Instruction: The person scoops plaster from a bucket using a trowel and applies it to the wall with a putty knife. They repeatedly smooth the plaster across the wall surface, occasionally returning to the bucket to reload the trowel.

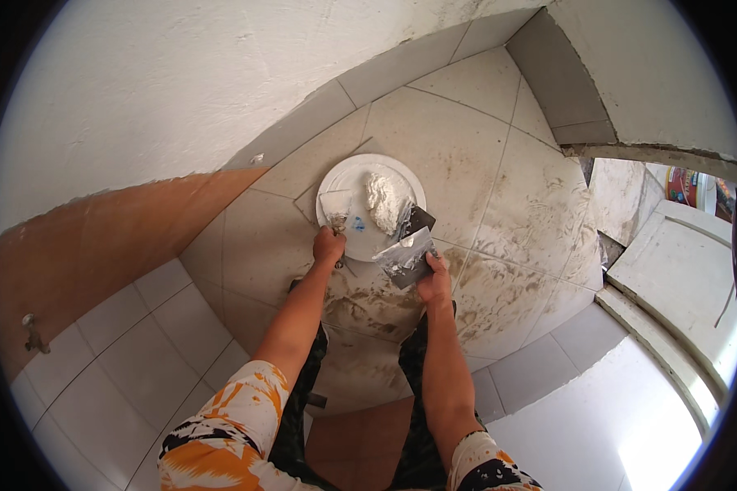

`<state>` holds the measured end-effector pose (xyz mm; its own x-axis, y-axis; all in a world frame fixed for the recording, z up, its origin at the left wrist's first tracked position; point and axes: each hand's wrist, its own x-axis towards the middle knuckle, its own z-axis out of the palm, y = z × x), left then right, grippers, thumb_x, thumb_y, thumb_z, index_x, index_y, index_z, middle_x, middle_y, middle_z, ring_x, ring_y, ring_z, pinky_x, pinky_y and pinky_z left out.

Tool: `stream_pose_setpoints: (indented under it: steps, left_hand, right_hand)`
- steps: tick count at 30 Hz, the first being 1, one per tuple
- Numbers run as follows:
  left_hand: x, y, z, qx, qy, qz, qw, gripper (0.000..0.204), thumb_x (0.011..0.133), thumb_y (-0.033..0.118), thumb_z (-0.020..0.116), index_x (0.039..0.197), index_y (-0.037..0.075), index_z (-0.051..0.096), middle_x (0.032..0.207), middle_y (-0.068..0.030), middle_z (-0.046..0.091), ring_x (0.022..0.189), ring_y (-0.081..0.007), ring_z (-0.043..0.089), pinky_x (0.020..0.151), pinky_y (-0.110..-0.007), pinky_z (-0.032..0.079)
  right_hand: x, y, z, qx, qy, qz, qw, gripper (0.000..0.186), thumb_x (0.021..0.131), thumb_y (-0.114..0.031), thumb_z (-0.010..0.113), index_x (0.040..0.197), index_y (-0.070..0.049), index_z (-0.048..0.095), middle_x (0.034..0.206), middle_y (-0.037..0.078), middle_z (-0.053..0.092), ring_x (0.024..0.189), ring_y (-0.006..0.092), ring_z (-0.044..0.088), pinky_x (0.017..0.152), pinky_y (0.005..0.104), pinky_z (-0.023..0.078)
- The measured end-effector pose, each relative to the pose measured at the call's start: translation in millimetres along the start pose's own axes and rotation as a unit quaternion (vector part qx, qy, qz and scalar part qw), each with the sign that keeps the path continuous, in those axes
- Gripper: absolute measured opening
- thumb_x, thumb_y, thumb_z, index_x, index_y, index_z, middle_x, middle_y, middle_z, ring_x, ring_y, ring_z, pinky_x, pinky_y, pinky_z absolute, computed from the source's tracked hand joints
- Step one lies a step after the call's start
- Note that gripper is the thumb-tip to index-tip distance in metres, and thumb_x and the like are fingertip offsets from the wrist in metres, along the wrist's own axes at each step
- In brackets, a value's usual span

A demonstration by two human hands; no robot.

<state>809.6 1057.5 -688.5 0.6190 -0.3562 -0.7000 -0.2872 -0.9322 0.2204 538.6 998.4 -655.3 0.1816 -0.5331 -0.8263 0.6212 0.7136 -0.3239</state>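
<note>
On the floor lies a round white tray point(362, 244) with a heap of white putty point(382, 200) on it and a few blue marks beside the heap. My left hand point(329, 247) is closed around the handle of a putty knife point(336, 203), whose whitish blade is over the tray's left part. At the tray's lower right, my right hand point(436, 282) grips a flat rectangular scraper point(404, 257) by its edge; white putty smears cover its face. Just behind it, a dark square blade point(422, 219) sits against the tray's right rim, partly hidden.
Smudged beige tiles point(499, 270) surround the tray. A white wall point(180, 82) with a grey tile skirting rises at the far side. On the left is a small wall tap point(33, 334). At the right, a red bucket point(684, 186) stands beyond a pale door panel point(675, 250).
</note>
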Motion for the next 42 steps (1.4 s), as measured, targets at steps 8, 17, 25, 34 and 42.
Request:
stream_pose_setpoints:
  steps: [8,17,25,34,42]
  left_hand:
    - [-86.7,-4.7,-99.1,-0.357,-0.122,0.002,0.926,0.024,0.093,0.011,0.065,0.111,0.0,0.054,0.087,-0.0046,0.059,0.068,-0.0134,0.063,0.058,-0.03,0.051]
    - [-217.3,-31.8,-153.0,-0.356,-0.089,-0.019,0.93,0.03,0.095,0.014,0.066,0.121,0.003,0.054,0.091,-0.0044,0.065,0.069,-0.0106,0.061,0.06,-0.025,0.051]
    - [-192.1,-25.6,-147.5,-0.404,-0.067,-0.054,0.911,0.031,0.097,0.015,0.063,0.122,0.001,0.053,0.09,-0.0032,0.064,0.067,-0.0085,0.058,0.059,-0.025,0.048]
    - [-186.4,-25.7,-151.6,-0.396,-0.027,0.01,0.918,0.03,0.098,0.02,0.063,0.12,0.001,0.055,0.087,-0.0023,0.063,0.067,-0.0077,0.057,0.058,-0.025,0.048]
    - [-159.0,-56.4,-155.4,-0.333,0.007,0.021,0.943,0.027,0.1,0.027,0.06,0.107,0.002,0.065,0.082,-0.0027,0.064,0.066,-0.0088,0.058,0.06,-0.028,0.049]
  right_hand:
    - [-14.6,-11.2,18.9,0.084,0.088,0.002,0.993,0.035,0.089,-0.008,0.068,0.123,-0.003,0.061,0.108,0.008,0.07,0.091,0.0237,0.069,0.084,0.038,0.058]
    - [-8.2,58.2,99.3,-0.833,-0.006,-0.376,0.405,0.028,0.084,-0.012,0.06,0.112,-0.006,0.065,0.092,0.008,0.064,0.089,0.0269,0.064,0.064,0.0399,0.057]
    - [46.2,101.5,108.2,-0.87,-0.004,-0.409,0.273,0.017,0.084,-0.014,0.061,0.094,-0.004,0.071,0.092,0.009,0.064,0.088,0.025,0.063,0.063,0.0359,0.058]
    - [65.2,128.3,113.6,-0.885,-0.056,-0.321,0.334,0.018,0.088,-0.012,0.058,0.096,0.0,0.07,0.097,0.013,0.065,0.096,0.0291,0.065,0.07,0.0365,0.061]
    - [33.5,86.3,137.3,-0.847,-0.058,-0.251,0.465,0.027,0.086,-0.013,0.06,0.109,-0.007,0.072,0.109,0.013,0.07,0.102,0.0333,0.065,0.087,0.0431,0.055]
